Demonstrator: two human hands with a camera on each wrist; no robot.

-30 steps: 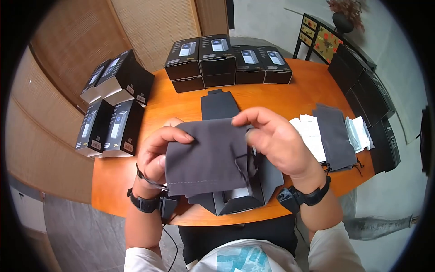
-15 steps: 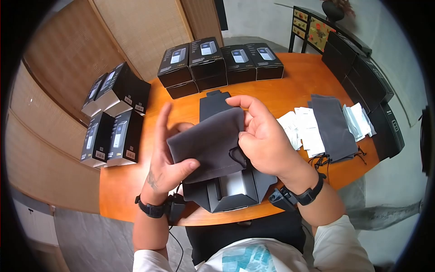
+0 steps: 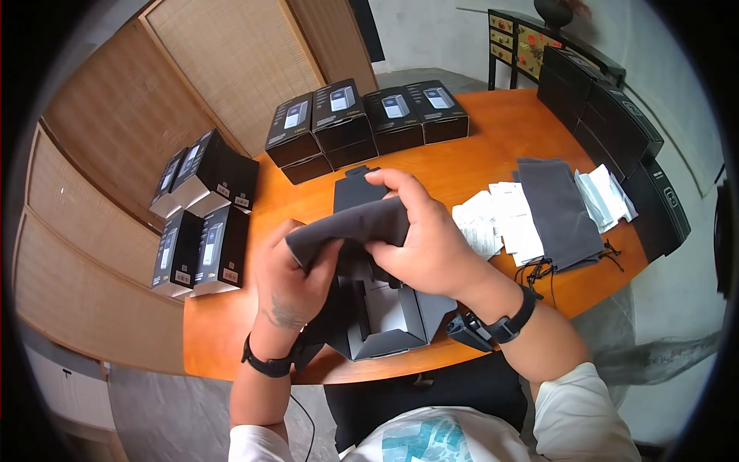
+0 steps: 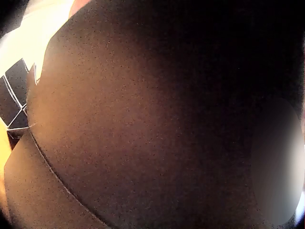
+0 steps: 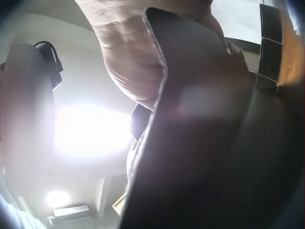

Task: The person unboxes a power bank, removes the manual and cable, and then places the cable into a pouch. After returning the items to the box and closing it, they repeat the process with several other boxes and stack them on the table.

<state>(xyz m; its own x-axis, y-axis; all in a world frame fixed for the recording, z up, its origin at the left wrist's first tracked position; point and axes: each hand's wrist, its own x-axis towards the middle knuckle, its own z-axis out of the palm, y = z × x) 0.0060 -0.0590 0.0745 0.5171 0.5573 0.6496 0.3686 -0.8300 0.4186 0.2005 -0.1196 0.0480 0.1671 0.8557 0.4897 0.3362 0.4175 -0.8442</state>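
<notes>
A dark grey cloth drawstring pouch (image 3: 350,223) is held up between both hands, above an open black box (image 3: 385,340) at the table's near edge. My left hand (image 3: 291,285) grips its left end, thumb on the near side and fingers behind. At the right end, my right hand (image 3: 427,242) holds the cloth between thumb and fingers. The pouch is folded over, its near side drooping. Cloth (image 4: 119,105) fills most of the left wrist view, and the stitched pouch edge (image 5: 164,71) crosses the right wrist view. White card shows inside the open box.
Closed black printed boxes (image 3: 339,115) stand stacked at the back, and more boxes (image 3: 202,246) at the left. To the right lie white papers (image 3: 516,223), grey pouches (image 3: 558,215) and white packets (image 3: 604,196). Black boxes (image 3: 623,123) line the table's right edge.
The pouch has gone from hanging flat and broad to tilted and folded over. My left hand loosened with fingers spread, then closed on the left end again. The head view has shifted.
</notes>
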